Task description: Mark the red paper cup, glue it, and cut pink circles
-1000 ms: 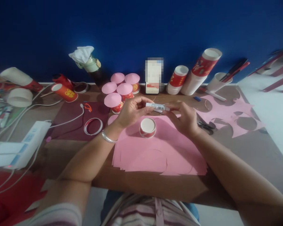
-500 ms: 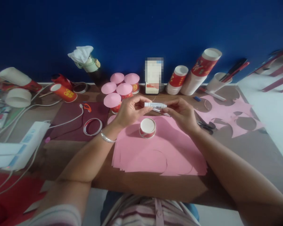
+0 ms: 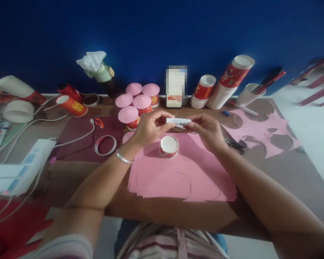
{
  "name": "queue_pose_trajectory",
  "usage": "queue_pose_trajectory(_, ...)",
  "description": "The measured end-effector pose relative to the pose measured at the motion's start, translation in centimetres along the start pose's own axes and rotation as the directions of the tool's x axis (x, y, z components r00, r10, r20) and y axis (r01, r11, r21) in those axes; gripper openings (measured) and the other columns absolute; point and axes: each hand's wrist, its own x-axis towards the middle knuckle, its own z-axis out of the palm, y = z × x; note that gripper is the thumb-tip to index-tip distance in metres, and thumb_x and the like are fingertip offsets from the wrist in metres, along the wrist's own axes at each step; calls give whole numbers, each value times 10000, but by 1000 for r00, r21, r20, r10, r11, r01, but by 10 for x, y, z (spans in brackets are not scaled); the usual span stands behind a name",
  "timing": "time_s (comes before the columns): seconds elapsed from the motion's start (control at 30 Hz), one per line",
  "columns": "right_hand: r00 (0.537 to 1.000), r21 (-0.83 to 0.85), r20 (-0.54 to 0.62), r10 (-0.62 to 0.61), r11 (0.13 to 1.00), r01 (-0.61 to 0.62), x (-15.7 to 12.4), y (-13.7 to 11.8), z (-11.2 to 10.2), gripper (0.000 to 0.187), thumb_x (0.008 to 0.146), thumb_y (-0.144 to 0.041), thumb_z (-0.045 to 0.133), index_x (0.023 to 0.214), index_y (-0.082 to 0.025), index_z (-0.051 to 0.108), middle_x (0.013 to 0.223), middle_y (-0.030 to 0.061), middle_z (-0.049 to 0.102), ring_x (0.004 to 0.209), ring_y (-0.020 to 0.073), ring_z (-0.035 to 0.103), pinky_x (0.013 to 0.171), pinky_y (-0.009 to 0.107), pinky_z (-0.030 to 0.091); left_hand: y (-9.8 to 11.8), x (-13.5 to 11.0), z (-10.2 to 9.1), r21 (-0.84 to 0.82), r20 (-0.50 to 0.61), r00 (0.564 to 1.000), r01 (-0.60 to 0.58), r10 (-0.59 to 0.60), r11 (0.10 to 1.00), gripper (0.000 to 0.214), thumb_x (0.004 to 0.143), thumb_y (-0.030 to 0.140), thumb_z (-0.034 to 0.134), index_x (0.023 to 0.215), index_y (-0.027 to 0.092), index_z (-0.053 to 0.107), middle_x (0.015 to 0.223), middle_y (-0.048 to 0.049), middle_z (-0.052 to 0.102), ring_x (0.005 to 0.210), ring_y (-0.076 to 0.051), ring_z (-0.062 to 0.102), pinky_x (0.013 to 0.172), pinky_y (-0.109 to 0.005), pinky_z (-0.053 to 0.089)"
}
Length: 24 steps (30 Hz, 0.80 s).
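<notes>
Between both hands, level above the table, is a small white tube (image 3: 177,121) with fine print along its side. My left hand (image 3: 153,126) pinches its left end between thumb and fingers. At the right end, my right hand (image 3: 207,129) grips with thumb and fingertips. Below them a cut-down paper cup (image 3: 169,145) stands bottom up, its red rim on a stack of pink paper sheets (image 3: 162,180). Several red cups topped with pink paper cones (image 3: 128,114) cluster just left of my left hand.
A propped phone (image 3: 175,88) stands at the wall, with stacked paper cups (image 3: 221,88) to its right. Pink paper scraps (image 3: 255,124) and dark scissors (image 3: 236,145) lie at right. A power strip (image 3: 34,163) with white cables is at left, near a cup ring (image 3: 105,145).
Both hands stay nearly in place around the tube, which has shifted very slightly. Nothing else on the table has moved.
</notes>
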Motion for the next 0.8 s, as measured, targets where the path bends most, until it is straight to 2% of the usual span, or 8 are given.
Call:
queue_pose_trajectory(0.13, 999, 24, 30, 24, 999, -24, 2, 4, -2, 428, 788, -557, 843, 982, -204, 701, 744, -1, 699, 661, 147, 680, 689, 337, 597, -4, 1, -4, -109, 80, 995, 62, -53, 992, 355, 818, 374, 844, 1105, 198, 735, 1051, -58, 793, 884, -159, 756, 816, -298, 641)
queue_pose_trajectory(0.23, 994, -9, -105, 5, 1000, -6, 6, 7, -6, 366, 822, -527, 812, 958, -210, 691, 722, -18, 673, 620, 127, 651, 641, 298, 578, -13, 3, -7, -167, 119, 987, 130, -111, 977, 557, 807, 436, 849, 1272, 206, 648, 1224, -113, 746, 999, -187, 752, 846, -314, 637)
queue_pose_trajectory(0.27, 987, -25, -159, 0, 1000, -4, 7, 8, -8, 348, 830, -520, 803, 943, -213, 683, 717, -23, 665, 604, 120, 641, 615, 284, 567, -18, 3, -6, -114, 100, 986, 143, -132, 983, 537, 823, 450, 831, 1260, 202, 642, 1222, -120, 740, 985, -184, 747, 814, -305, 630)
queue_pose_trajectory(0.33, 974, -55, -224, -3, 998, -10, 8, 9, -10, 328, 833, -507, 791, 917, -216, 663, 702, -33, 652, 569, 110, 618, 570, 266, 547, -28, 3, -4, 109, 58, 983, 168, -175, 980, 407, 818, 433, 830, 1103, 185, 680, 1098, -92, 749, 830, -159, 722, 718, -294, 596)
queue_pose_trajectory(0.4, 972, -97, -235, -5, 995, -19, 8, 10, -11, 315, 824, -484, 791, 904, -212, 653, 669, -39, 644, 541, 107, 602, 545, 258, 533, -37, 3, 0, 313, 93, 974, 169, -207, 935, 302, 809, 379, 835, 995, 184, 699, 982, -58, 729, 778, -157, 689, 725, -315, 570)
queue_pose_trajectory(0.53, 979, -202, -205, -11, 979, -31, 7, 15, -11, 302, 822, -464, 772, 902, -195, 661, 623, -32, 655, 537, 115, 607, 537, 257, 531, -45, 3, 7, 442, 165, 967, 102, -193, 891, 141, 813, 231, 791, 924, 191, 713, 955, -43, 695, 806, -172, 665, 765, -330, 542)
queue_pose_trajectory(0.63, 981, -251, -196, 13, 966, -63, 7, 19, -13, 331, 824, -491, 755, 915, -186, 664, 622, -19, 668, 548, 126, 622, 533, 260, 537, -44, 2, 8, 380, 151, 967, 135, -205, 915, 96, 826, 191, 764, 908, 189, 715, 908, -32, 710, 780, -162, 663, 765, -319, 536)
queue_pose_trajectory(0.8, 989, -265, -149, 2, 963, -42, 6, 21, -12, 364, 811, -503, 757, 947, -175, 676, 663, -5, 674, 575, 139, 643, 546, 274, 556, -43, -1, 7, -19, 106, 946, 311, -308, 950, 228, 797, 259, 816, 974, 178, 696, 934, -36, 770, 823, -150, 717, 796, -304, 589)
